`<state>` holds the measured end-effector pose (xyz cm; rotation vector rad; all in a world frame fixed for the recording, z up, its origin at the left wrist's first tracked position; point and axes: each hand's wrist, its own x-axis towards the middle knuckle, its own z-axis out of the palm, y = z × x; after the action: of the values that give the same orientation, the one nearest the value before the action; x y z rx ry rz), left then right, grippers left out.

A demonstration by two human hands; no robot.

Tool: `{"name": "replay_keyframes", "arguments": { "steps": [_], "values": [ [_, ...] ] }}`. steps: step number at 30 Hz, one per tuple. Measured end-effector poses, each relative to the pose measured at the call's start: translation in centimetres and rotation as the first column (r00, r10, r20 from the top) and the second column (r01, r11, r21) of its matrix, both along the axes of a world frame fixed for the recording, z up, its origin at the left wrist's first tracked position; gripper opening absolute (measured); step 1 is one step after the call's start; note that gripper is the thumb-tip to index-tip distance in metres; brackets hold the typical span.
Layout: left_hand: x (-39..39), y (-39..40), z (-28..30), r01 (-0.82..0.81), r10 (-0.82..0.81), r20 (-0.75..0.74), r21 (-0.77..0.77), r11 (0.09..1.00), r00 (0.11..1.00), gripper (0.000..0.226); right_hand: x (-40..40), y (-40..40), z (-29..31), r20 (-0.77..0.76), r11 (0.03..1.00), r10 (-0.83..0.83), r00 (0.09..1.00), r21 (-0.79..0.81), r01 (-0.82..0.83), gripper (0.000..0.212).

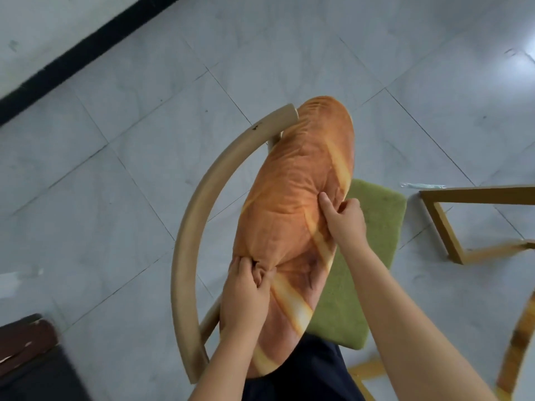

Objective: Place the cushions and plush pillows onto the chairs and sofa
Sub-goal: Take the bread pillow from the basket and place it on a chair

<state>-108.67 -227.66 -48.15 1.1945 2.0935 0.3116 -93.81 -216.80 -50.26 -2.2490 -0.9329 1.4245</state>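
The chair had a green seat pad. A long bread pillow was held over it. The left hand bunched up its cloth. The right hand pinched its side.

Soft matt cloth bread pillow printed like crust, smooth pale wooden chair rail, nubbly green fabric seat cushion, glossy grey floor tiles.
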Motion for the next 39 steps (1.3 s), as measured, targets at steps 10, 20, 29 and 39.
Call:
{"name": "replay_keyframes", "arguments": {
  "steps": [10,20,29,39],
  "values": [
    [-1.4,-0.3,2.0,0.107,-0.109,0.080,0.033,0.994,0.991,0.032,2.0,-1.8,1.5,0.043,0.935,0.093,0.995,0.340,-0.102,0.053],
    [-0.9,-2.6,0.3,-0.160,0.161,-0.025,0.018,0.987,0.987,0.045,-0.3,-3.0,1.0,0.048,0.867,0.239,0.970,0.439,-0.235,0.056],
    [-1.1,-1.7,-0.7,-0.097,0.097,-0.084,0.005,0.995,0.992,0.036,-1.0,-2.7,-0.8,-0.009,0.900,0.277,0.961,0.352,-0.257,0.049],
    [-1.6,-0.3,1.6,-0.032,0.024,-0.037,-0.254,0.967,0.999,0.026,-1.1,-3.1,-0.3,0.044,0.919,0.332,0.942,0.211,-0.334,0.038]
  ]
}}
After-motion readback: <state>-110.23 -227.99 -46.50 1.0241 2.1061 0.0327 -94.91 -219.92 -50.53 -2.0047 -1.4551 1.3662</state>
